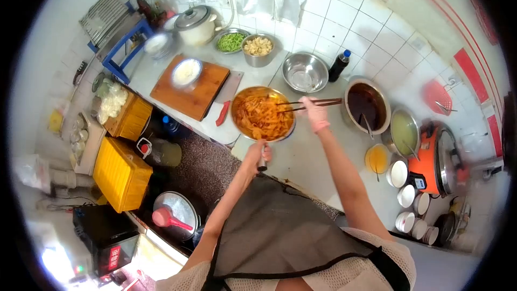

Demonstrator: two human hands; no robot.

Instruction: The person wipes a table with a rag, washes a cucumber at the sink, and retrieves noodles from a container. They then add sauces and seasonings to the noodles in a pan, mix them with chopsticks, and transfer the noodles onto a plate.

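A round metal pan holds orange-red, sauce-coated strips of food on the counter in front of me. My left hand is closed around the handle at the pan's near side; the handle's dark end sticks out below the fist. Long dark chopsticks are gripped in my right hand, which has a thin glove with a pink cuff. Their tips reach into the food from the right. To the left of the pan lies a knife with a red handle, partly beside the wooden cutting board.
A white bowl stands on the board. Behind are chopped greens, a pot of pale chunks, a steel bowl and a dark bottle. Rightward are a dark-sauce pot, small bowls and an orange cooker.
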